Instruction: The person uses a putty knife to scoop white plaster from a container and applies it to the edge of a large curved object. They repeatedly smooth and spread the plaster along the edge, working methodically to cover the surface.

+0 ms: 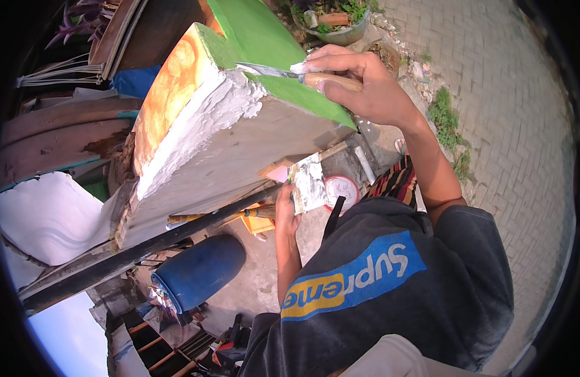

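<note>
The step in hand looks to be spreading white filler [205,113] along the edge of the wall [246,129], by my judgement at the dressing stage rather than the finish. The right hand [365,81] is closed around the wooden handle of a putty knife [332,80], fingers on top and thumb below. Its metal blade lies nearly flat on the green face, the tip at the corner where the filler ends. The left hand [287,204], lower down, grips the near edge of a flat board [310,182] smeared with white and grey paste; the fingers behind it are hidden, so I cannot tell how many support it. The next move calls, I judge, for a low blade angle and even pressure across the corner, with the board held level and near.

The filler forms a thick, ragged band on the corner between the orange-stained face [167,85] and the plain grey one. It looks matte, ridged and lumpy, with a torn margin on the grey side and a smoother stretch lower down. Beside the board stands 1 round tub [342,191] with a red rim and whitish paste inside.
</note>
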Action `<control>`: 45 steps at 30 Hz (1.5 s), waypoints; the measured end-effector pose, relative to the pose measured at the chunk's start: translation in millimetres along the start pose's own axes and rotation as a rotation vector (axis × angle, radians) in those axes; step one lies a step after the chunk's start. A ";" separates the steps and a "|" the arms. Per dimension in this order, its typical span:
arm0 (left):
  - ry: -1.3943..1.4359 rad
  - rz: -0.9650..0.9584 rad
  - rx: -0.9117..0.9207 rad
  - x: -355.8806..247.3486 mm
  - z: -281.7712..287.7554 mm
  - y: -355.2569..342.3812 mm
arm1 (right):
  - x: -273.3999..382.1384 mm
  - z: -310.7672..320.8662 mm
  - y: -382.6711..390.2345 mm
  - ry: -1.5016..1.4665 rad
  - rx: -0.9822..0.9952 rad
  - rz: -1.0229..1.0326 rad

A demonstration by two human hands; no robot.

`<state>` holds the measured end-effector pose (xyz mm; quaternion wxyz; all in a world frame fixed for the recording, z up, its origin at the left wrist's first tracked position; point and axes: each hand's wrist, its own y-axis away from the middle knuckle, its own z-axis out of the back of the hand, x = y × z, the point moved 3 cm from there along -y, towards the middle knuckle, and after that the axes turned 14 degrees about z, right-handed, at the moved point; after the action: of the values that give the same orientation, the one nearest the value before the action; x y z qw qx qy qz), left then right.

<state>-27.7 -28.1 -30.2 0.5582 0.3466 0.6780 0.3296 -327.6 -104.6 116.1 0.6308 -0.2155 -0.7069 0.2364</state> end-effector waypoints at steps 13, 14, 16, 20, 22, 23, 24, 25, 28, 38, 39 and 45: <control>0.030 0.029 -0.021 8.7 1.2 -5.8 | 0.5 16.1 -28.0 0.102 0.188 -0.035; 0.036 0.031 -0.021 9.3 1.4 -5.8 | 0.9 15.9 -28.7 0.109 0.199 -0.033; 0.047 0.028 -0.022 9.3 0.6 -6.0 | 0.8 15.6 -27.4 0.134 0.215 -0.026; 0.021 0.026 -0.007 4.0 -7.8 0.3 | 1.9 10.7 -15.7 0.108 0.176 -0.008; 0.001 0.029 0.024 2.4 -8.5 0.0 | 3.6 1.0 -4.9 0.143 0.115 0.014; -0.001 0.028 0.046 3.4 -6.7 -3.0 | 6.5 -6.5 1.9 0.207 0.078 0.032; -0.009 0.028 0.067 2.8 -6.3 -4.7 | 10.6 -13.0 8.5 0.272 0.035 0.051; -0.012 0.026 0.069 3.1 -4.8 -6.8 | 13.1 -21.1 15.1 0.284 -0.025 0.062; -0.013 0.010 0.055 2.1 -5.2 -8.7 | 19.7 -50.9 32.3 0.280 -0.158 0.085; 0.000 -0.048 0.004 2.7 -5.6 4.3 | 23.9 -103.6 38.1 0.237 -0.146 0.042; -0.011 -0.056 -0.008 1.7 -6.7 6.4 | 22.7 -108.3 38.7 0.215 -0.153 0.037; -0.056 -0.061 0.025 1.9 0.3 4.3 | 25.3 -119.4 37.8 0.169 -0.193 0.033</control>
<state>-27.3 -24.2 -27.6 0.5825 0.3418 0.6762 0.2942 -211.6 -51.9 124.1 0.6604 -0.3058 -0.6672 0.1587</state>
